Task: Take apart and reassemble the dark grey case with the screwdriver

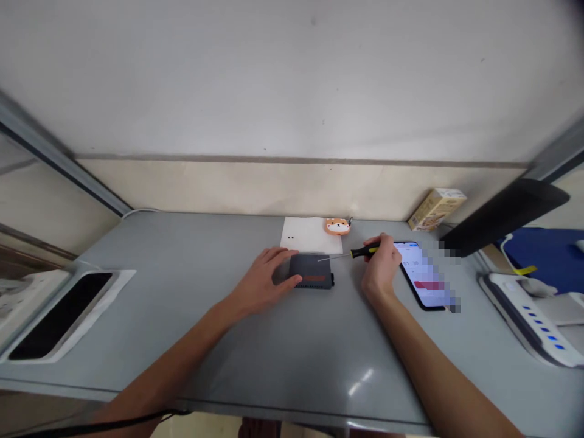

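A small dark grey box (311, 271) with a red label on its front lies on the grey table (274, 340). My left hand (264, 277) rests on its left end, fingers curled over the edge, holding it. My right hand (381, 264) is closed around a screwdriver (360, 251) with a black and yellow handle. Its thin shaft points left, with the tip at the top of the box. Behind the box lies a white sheet of paper (310, 234) with two tiny dark specks on it.
An orange animal-shaped charm (337, 225) sits at the paper's right corner. A lit phone (422, 274) lies right of my right hand. A small cardboard carton (435, 208) leans on the wall. A white power strip (529, 316) is at far right, a black phone on white wrap (59, 313) at far left.
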The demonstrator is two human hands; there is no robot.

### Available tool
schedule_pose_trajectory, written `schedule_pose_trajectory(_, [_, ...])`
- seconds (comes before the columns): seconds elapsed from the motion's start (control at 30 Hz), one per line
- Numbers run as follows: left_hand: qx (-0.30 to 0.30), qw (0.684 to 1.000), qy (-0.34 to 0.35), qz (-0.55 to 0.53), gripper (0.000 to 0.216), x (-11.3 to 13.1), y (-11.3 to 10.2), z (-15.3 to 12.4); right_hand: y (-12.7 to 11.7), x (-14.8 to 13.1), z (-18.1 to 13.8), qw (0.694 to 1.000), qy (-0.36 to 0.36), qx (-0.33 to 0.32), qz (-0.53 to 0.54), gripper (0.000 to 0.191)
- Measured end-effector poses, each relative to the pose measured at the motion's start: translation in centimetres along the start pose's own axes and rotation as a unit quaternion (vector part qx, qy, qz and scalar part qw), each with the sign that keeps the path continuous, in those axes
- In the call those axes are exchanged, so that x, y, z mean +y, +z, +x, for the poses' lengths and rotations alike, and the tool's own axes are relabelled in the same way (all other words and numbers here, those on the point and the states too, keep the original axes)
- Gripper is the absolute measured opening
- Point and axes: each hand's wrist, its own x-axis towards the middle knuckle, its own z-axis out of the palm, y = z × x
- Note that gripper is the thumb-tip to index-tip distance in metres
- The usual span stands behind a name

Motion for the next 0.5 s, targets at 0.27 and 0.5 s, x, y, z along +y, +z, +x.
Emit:
schedule_pose_trajectory(0.27, [0.08,0.987,-0.11,-0.09,0.054,1.1,3.9,1.0,-0.3,-0.4,0.6,1.0,-0.006,0.012,-0.003,0.038])
schedule_pose_trajectory(0.5, [-0.075,0.967,-0.035,-0.241,0.05,-1.7,0.2,2.6,-0.7,-0.6,1.1,0.999,-0.041,-0.001,-0.02,0.038])
